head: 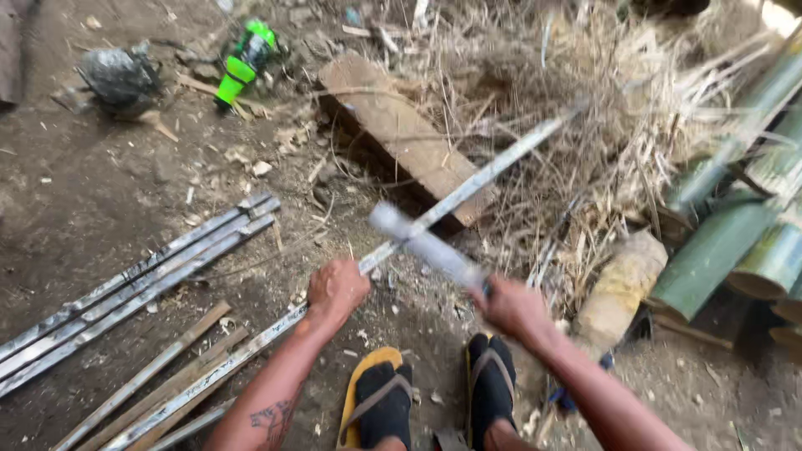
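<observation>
From the head cam, my left hand (pixel 336 288) was clamped round a long split bamboo strip (pixel 468 188) running off toward 2 o'clock. My right hand (pixel 511 307) gripped a blurred blade (pixel 428 247) laid across the strip. Cut strips (pixel 138 284) lay at 9 o'clock, green bamboo poles (pixel 735 242) at 3.

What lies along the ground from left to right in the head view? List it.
Bundle of grey strips → left hand → sandalled feet → right hand → pale log → green bamboo culms.
</observation>
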